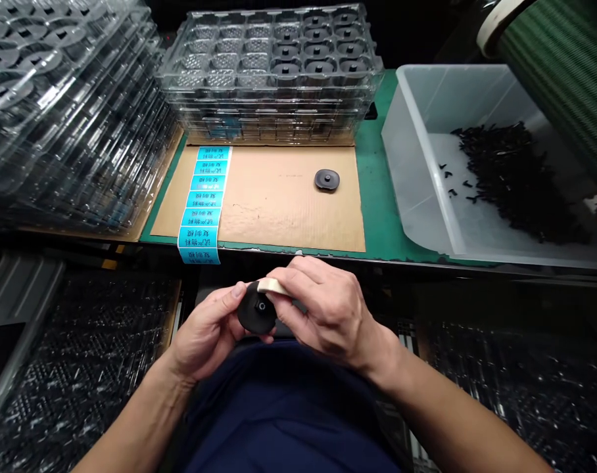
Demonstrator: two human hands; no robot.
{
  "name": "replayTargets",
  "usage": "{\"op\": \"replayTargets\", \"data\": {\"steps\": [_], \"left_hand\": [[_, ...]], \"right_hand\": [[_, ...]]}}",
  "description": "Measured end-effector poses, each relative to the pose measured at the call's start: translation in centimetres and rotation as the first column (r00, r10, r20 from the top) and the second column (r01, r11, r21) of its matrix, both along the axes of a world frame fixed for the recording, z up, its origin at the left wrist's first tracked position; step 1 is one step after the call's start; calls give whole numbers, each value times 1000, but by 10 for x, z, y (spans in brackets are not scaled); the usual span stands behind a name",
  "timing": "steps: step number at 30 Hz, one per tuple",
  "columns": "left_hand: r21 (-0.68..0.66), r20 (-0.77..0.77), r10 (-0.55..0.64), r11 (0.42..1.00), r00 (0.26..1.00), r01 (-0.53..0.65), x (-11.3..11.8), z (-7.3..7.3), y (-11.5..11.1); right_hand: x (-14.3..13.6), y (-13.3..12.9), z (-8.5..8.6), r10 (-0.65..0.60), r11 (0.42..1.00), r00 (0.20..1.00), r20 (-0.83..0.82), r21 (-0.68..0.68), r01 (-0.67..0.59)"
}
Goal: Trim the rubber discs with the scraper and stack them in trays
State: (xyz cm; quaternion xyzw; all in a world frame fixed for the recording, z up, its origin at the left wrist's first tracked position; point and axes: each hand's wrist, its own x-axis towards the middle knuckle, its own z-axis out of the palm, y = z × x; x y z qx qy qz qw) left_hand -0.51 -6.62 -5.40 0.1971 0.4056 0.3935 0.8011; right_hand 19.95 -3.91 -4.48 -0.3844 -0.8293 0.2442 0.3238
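A round black part [252, 320] is held just off the near edge of the table [383, 226], its small central post facing up. A pale piece [273, 286] is pressed or laid against its upper rim; this appears to be work on that rim, and a steady grip with light control of the pale piece seems called for. The part is clamped between the thumb and fingers of the left hand [200, 338], whose palm is turned partly upward. The pale piece is pinched in the closed fingers of the right hand [331, 309], knuckles up, wrist angled inward. On the table, a similar black part [327, 180] is seen on a cardboard sheet [279, 220], with a label strip [204, 198] to its left, clear trays [271, 108] toward the far edge and a plastic bin [427, 190] toward the right.
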Motion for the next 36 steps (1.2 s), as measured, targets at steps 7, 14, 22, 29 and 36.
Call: {"op": "replayTargets", "data": {"steps": [7, 14, 22, 29, 36], "left_hand": [[32, -50, 57, 998, 997, -55, -3, 2, 2], [41, -17, 68, 997, 998, -68, -4, 4, 4], [-66, 14, -160, 985, 987, 161, -9, -6, 7], [115, -44, 210, 972, 977, -204, -3, 0, 13], [60, -220, 44, 998, 975, -32, -16, 1, 18]], "right_hand": [[0, -5, -1, -78, 990, 997, -10, -116, 76], [-3, 4, -5, -1, 999, 999, -49, 40, 2], [-5, -4, -4, 74, 989, 997, 26, 130, -77], [-12, -9, -7, -122, 971, 992, -40, -213, 111], [-13, -14, -14, 16, 991, 1000, 15, -133, -14]]}}
